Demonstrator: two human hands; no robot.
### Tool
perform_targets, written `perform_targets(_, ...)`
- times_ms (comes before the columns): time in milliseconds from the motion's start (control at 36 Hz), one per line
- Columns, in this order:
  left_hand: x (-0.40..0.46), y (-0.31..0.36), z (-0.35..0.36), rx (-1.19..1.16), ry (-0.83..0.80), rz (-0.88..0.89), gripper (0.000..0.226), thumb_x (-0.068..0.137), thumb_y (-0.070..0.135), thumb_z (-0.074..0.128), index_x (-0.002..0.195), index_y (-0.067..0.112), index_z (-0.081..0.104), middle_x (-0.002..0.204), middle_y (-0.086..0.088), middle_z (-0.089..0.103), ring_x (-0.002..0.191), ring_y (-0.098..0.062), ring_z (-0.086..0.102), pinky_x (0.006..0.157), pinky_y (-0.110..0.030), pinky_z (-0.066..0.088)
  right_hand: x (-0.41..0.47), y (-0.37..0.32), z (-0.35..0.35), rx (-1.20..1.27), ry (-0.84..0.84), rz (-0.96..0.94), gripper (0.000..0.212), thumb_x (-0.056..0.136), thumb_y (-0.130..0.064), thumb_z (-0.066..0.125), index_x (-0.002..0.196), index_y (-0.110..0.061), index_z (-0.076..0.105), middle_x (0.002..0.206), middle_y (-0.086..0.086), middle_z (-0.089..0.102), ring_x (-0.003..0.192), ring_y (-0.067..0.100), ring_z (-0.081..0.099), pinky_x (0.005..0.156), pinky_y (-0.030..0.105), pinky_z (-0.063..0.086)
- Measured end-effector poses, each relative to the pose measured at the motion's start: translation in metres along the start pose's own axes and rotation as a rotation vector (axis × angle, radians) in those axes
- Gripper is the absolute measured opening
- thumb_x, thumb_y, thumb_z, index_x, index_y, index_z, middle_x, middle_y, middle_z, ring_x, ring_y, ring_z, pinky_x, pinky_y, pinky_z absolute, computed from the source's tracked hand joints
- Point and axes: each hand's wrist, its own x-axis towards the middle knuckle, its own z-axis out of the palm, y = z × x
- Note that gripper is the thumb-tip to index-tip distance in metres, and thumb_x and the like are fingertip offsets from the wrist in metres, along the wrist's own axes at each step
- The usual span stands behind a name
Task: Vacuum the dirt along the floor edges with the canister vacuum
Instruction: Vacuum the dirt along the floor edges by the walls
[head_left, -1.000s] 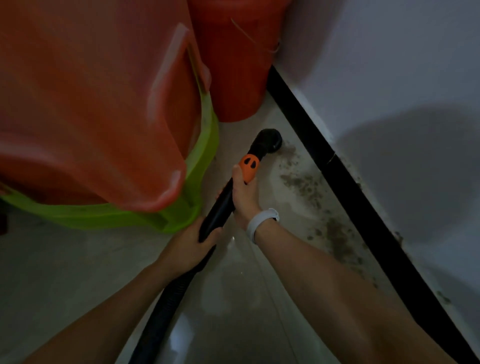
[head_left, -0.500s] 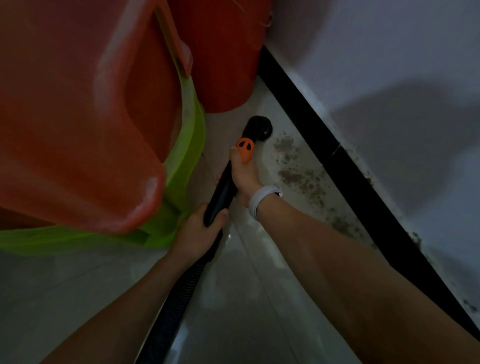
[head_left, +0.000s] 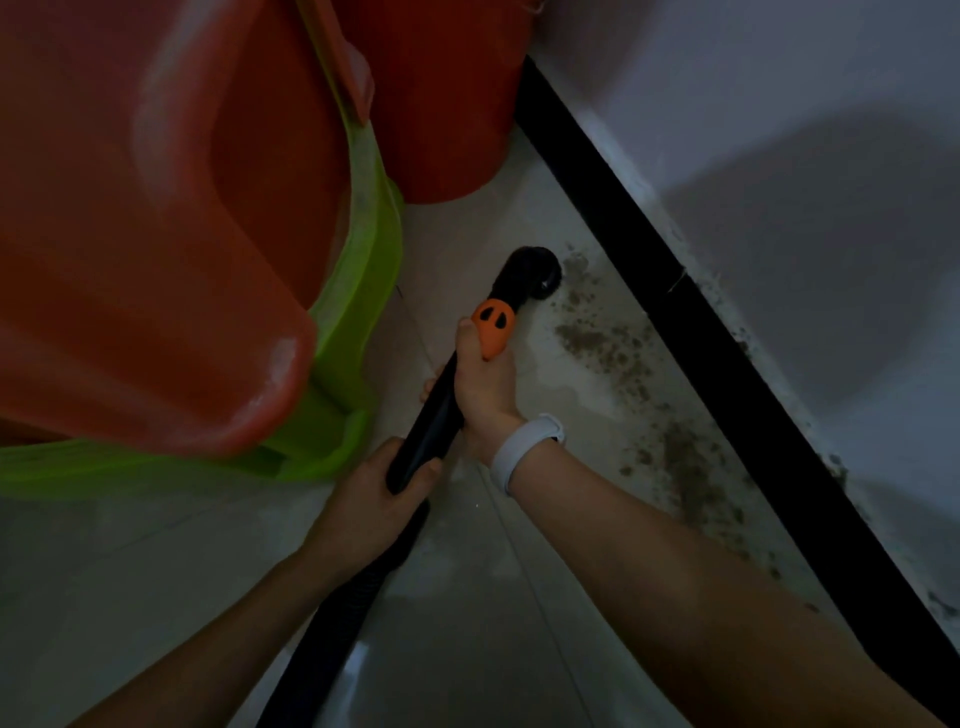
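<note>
My fingers (head_left: 434, 475) of the left hand (head_left: 371, 506) curl round the black vacuum wand (head_left: 434, 421) where it meets the ribbed hose (head_left: 337, 634); the right hand (head_left: 483, 387) grips the wand higher up, thumb beside the orange slider (head_left: 493, 327). The nozzle (head_left: 535, 273) sits on the pale floor tile (head_left: 467, 597), touching the upper end of the dirt (head_left: 608, 348) that trails along the black baseboard (head_left: 691, 332). I judge I'm mid-pass on the edge. Next I should draw the nozzle down along the baseboard over the dark patches, keeping clear of the red bucket (head_left: 441, 98) and the stacked red tub (head_left: 156, 223) in its green basin (head_left: 363, 291).
</note>
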Motion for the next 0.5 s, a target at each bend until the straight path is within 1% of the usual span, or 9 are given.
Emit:
perform_targets(56,0.004,0.002,0.002,-0.004,-0.006,0.003,0.021,0.092,0.027,0.059,0.074,0.018,0.052,0.063,0.001,0.056,0.054,-0.001,0.053,0.049,-0.015,0.038,0.001,-0.003,0.001,-0.017,0.033,-0.024,0.047,0.085,-0.046,0.059,0.114,-0.008,0.054,0.084,0.012,0.058,0.077,0.030,0.060,0.083,0.058,0.055)
perform_targets(139,0.015,0.010,0.006,-0.021,-0.008,0.005,0.022,0.093,0.028,0.058,0.076,0.014,0.053,0.064,0.002,0.056,0.053,0.002,0.053,0.049,-0.013,0.039,0.008,-0.016,0.001,-0.028,0.085,-0.031,0.055,0.087,-0.047,0.059,0.121,-0.004,0.054,0.086,0.013,0.062,0.079,0.034,0.065,0.083,0.055,0.056)
perform_targets(222,0.031,0.020,0.011,-0.076,-0.011,-0.010,0.026,0.092,0.033,0.058,0.083,0.008,0.057,0.069,0.000,0.059,0.059,-0.005,0.056,0.054,-0.018,0.042,0.024,-0.030,0.003,-0.087,0.123,-0.074,0.072,0.067,-0.063,0.056,0.115,-0.009,0.057,0.093,0.014,0.067,0.091,0.038,0.067,0.087,0.055,0.054)
perform_targets(278,0.043,0.026,0.015,-0.116,0.002,-0.034,0.024,0.091,0.038,0.059,0.079,0.017,0.057,0.071,0.001,0.061,0.067,-0.014,0.059,0.062,-0.027,0.047,0.037,-0.039,0.002,-0.130,0.119,-0.076,0.064,0.064,-0.064,0.055,0.102,-0.013,0.059,0.092,0.015,0.068,0.091,0.038,0.067,0.087,0.056,0.054)
perform_targets(333,0.054,0.032,0.018,-0.129,0.019,-0.048,0.025,0.087,0.046,0.061,0.075,0.024,0.056,0.072,0.001,0.062,0.072,-0.020,0.061,0.068,-0.032,0.050,0.043,-0.052,0.002,-0.180,0.097,-0.059,0.047,0.075,-0.057,0.055,0.091,-0.013,0.058,0.088,0.016,0.065,0.092,0.040,0.066,0.087,0.057,0.053)
perform_targets(361,0.059,0.036,0.018,-0.138,0.019,-0.055,0.025,0.085,0.049,0.060,0.075,0.026,0.056,0.074,0.001,0.063,0.074,-0.022,0.062,0.070,-0.034,0.051,0.046,-0.057,0.003,-0.185,0.096,-0.046,0.054,0.074,-0.058,0.055,0.098,-0.011,0.058,0.093,0.016,0.066,0.094,0.040,0.066,0.089,0.057,0.052)
perform_targets(417,0.065,0.044,0.017,-0.146,0.003,-0.065,0.026,0.086,0.051,0.057,0.078,0.027,0.057,0.078,-0.001,0.064,0.077,-0.022,0.063,0.071,-0.034,0.050,0.058,-0.060,0.003,-0.170,0.113,-0.024,0.087,0.058,-0.067,0.053,0.124,-0.010,0.052,0.106,0.018,0.067,0.098,0.039,0.065,0.091,0.054,0.052)
perform_targets(444,0.066,0.046,0.018,-0.145,-0.005,-0.065,0.026,0.087,0.051,0.056,0.079,0.026,0.057,0.079,0.000,0.064,0.077,-0.021,0.063,0.070,-0.033,0.050,0.067,-0.058,0.002,-0.163,0.109,-0.021,0.095,0.052,-0.068,0.052,0.127,-0.011,0.050,0.108,0.017,0.067,0.099,0.038,0.065,0.091,0.053,0.052)
perform_targets(500,0.067,0.050,0.019,-0.138,-0.011,-0.064,0.024,0.089,0.048,0.056,0.080,0.026,0.057,0.080,0.001,0.065,0.076,-0.018,0.063,0.067,-0.030,0.049,0.065,-0.061,0.000,-0.164,0.103,-0.026,0.089,0.053,-0.067,0.052,0.122,-0.011,0.052,0.105,0.016,0.067,0.098,0.037,0.065,0.091,0.053,0.052)
